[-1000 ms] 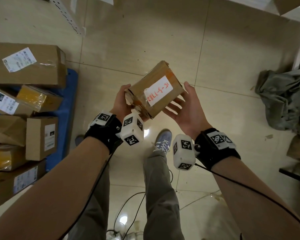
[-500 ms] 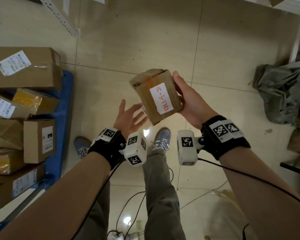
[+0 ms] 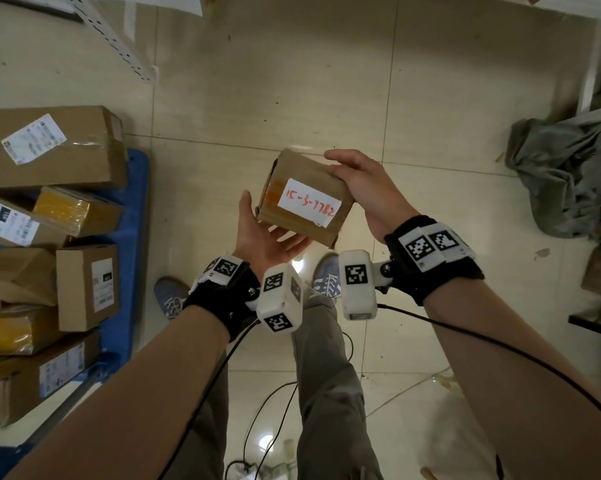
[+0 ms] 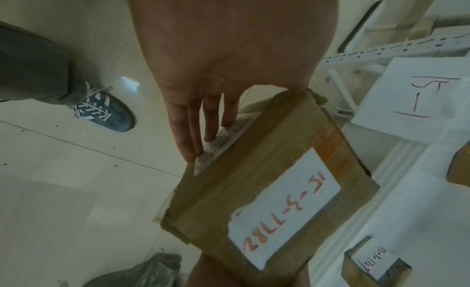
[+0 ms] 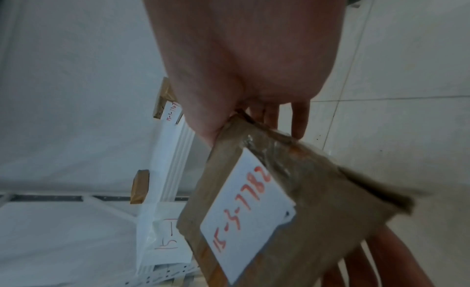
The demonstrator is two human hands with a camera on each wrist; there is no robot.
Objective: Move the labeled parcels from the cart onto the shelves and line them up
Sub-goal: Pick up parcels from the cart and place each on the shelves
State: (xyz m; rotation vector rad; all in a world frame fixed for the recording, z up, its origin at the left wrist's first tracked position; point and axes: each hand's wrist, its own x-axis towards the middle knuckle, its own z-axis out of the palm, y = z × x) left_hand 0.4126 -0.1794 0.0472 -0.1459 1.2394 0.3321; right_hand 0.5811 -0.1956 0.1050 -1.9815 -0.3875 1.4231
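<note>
The parcel [image 3: 304,195] is held in mid-air over the tiled floor [image 3: 292,81], in front of the person and clear of both cart and shelves. Its white label [image 3: 308,202] faces up, with red handwriting reading 15-3-7782. The right hand [image 3: 364,188] grips the parcel's 3 o'clock end, thumb over the top edge and fingers curled round it. The left hand [image 3: 264,230] is flat beneath the 8 o'clock corner, fingers straight, supporting rather than clasping. The cart [image 3: 132,237], at 9 o'clock, carries further boxes [image 3: 53,147]. A shelf post [image 3: 119,39] stands at 11 o'clock. Risks, as judged: the parcel sits tilted on an open palm, so any slackening of the right grip could let it slide off to the floor. One flap at the 5 o'clock corner looks torn and loose, and could catch on a shelf edge. Cables [image 3: 264,427] trail round the feet, a trip hazard when turning to the shelves. Misreading the label could put the parcel in the wrong bay.
</note>
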